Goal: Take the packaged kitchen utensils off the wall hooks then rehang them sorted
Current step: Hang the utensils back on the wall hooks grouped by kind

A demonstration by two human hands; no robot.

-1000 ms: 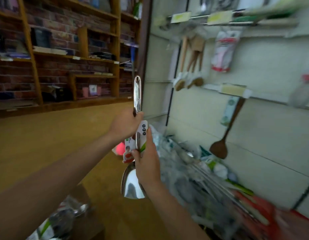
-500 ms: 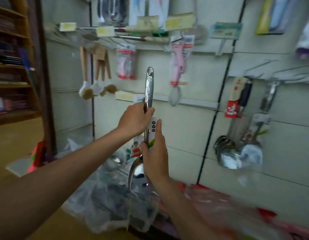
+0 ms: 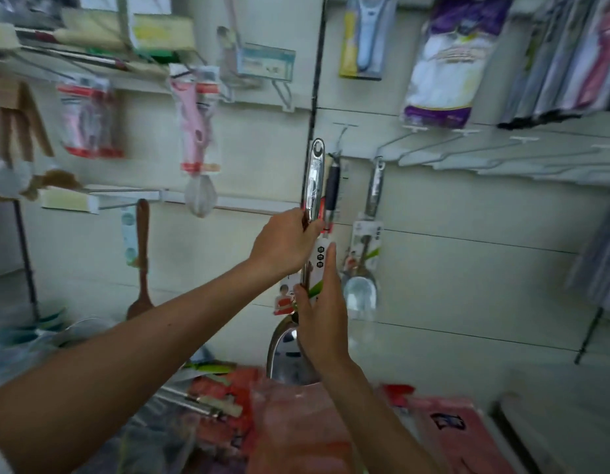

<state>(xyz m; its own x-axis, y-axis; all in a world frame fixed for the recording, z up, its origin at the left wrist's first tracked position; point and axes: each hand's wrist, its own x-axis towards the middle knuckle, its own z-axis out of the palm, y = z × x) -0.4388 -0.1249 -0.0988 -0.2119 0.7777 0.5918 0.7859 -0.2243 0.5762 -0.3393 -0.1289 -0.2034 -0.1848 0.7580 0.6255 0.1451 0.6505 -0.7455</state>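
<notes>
Two hands hold one utensil up to the wall. Far left, a brown wooden spatula [image 3: 141,254] and a pink utensil in clear packaging [image 3: 195,131] hang on the cream slat wall [image 3: 467,268]. Toward the middle, the left hand [image 3: 284,242] has its grip closed round the handle of a long polished-steel ladle with a white card label [image 3: 313,179], held upright with its eyelet on top and bowl low, in front of the wall but on no hook. The right hand [image 3: 322,316] pinches the shaft and card lower down, forefinger straight along them. Just right of the handle hangs a black-handled utensil [image 3: 332,189] under a thin wire hook [image 3: 341,138], then a carded steel scoop [image 3: 363,268], then a row of bare wire hooks [image 3: 484,152]. This looks like the rehanging step: the next move calls for lifting the eyelet to a hook tip beside like steel pieces and threading it on, the lower hand steadying the swing.
</notes>
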